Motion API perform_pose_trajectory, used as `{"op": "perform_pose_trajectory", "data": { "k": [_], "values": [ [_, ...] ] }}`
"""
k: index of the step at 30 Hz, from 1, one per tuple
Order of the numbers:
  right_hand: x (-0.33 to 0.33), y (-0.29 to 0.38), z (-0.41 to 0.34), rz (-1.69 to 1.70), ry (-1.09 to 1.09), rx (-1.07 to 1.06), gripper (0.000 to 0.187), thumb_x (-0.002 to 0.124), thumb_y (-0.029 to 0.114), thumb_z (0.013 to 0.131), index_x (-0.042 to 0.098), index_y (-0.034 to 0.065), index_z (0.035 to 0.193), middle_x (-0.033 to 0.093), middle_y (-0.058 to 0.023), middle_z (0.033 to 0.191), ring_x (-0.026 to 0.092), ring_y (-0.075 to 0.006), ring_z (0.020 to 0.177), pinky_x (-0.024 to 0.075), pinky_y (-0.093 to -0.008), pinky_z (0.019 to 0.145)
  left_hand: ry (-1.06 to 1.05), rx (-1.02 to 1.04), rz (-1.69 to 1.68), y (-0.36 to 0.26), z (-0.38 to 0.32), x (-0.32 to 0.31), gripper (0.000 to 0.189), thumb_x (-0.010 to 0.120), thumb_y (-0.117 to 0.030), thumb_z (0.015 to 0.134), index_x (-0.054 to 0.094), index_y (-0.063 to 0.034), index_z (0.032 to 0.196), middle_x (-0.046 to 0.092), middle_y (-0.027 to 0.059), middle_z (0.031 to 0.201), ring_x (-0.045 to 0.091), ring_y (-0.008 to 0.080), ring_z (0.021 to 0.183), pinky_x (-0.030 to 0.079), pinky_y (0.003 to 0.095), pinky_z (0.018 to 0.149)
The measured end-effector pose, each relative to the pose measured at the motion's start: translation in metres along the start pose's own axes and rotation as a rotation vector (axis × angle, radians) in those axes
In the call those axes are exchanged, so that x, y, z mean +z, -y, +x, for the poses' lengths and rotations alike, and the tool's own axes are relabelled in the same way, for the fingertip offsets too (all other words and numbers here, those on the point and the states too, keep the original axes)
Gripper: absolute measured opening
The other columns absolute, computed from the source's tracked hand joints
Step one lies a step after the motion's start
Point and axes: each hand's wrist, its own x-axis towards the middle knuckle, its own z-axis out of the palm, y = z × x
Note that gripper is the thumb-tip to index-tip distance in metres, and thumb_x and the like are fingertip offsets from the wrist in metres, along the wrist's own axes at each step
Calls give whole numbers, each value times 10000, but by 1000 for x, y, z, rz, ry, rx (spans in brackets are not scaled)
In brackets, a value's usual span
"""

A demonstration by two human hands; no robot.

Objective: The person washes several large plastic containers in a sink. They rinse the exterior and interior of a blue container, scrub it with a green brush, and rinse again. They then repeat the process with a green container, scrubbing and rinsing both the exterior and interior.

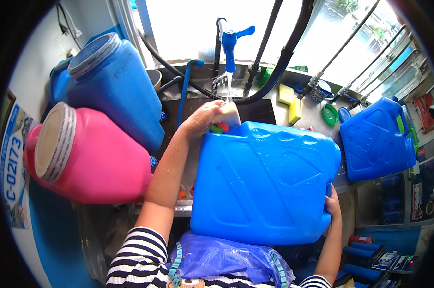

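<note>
A large wet blue plastic jerry can (260,180) lies on its side across the sink's front edge, before my body. My right hand (333,203) grips its handle at the right end. Beyond the can's far left corner, my left hand (204,116) holds a pale, rounded object (230,114), a cup or a sponge; I cannot tell which. Water runs onto it from a blue plastic faucet (230,46). Small red and green pieces (220,127) show just under that hand, partly hidden.
At left stand a pink container (105,158) and a blue container (112,82), both with wide lids. Yellow sponges (290,102), a green cap (330,114) and an enamel mug (320,91) sit on the steel counter. Another blue jerry can (375,140) is at right. Black pipes (292,50) rise behind.
</note>
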Motion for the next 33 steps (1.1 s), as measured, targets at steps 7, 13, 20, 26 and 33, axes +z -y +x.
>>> {"op": "perform_pose_trajectory", "data": {
  "k": [7, 13, 20, 26, 33],
  "values": [
    [12, 44, -9, 55, 35, 53, 470, 600, 66, 741, 481, 41, 1195, 575, -42, 729, 509, -124, 439, 417, -256, 381, 343, -245, 250, -70, -32, 8, 386, 461, -324, 864, 572, -73, 1135, 573, 69, 1072, 541, 157, 931, 434, 286, 835],
    [10, 65, -16, 78, 132, 40, 345, 591, 35, 743, 486, 55, 1071, 513, -25, 680, 486, -103, 418, 389, -249, 356, 576, -605, 423, -77, -30, 11, 595, 604, -193, 729, 518, -136, 1315, 590, 93, 1183, 572, 184, 1047, 470, 339, 880],
    [2, 79, -30, 106, 134, 23, 320, 583, 19, 771, 480, 58, 1072, 503, -19, 684, 471, -97, 413, 374, -244, 347, 413, -370, 1165, -96, -50, 62, 400, 603, -190, 738, 638, -81, 1121, 671, 201, 1029, 649, 350, 954, 521, 414, 810],
    [-3, 70, -39, 194, 46, -27, 309, 576, 14, 808, 479, 49, 1100, 509, -27, 673, 477, -99, 423, 383, -240, 364, 3, -330, 975, -112, -53, 71, 443, 675, -257, 716, 620, 30, 1049, 675, 201, 979, 673, 312, 862, 533, 384, 763],
    [-3, 49, -33, 265, -23, -133, 270, 603, 32, 845, 478, 42, 1083, 523, -33, 683, 489, -102, 447, 398, -240, 390, 383, -53, 786, -139, -38, 31, 496, 653, -290, 823, 561, -40, 1240, 646, 130, 1099, 623, 226, 991, 476, 353, 896]
  ]
}}
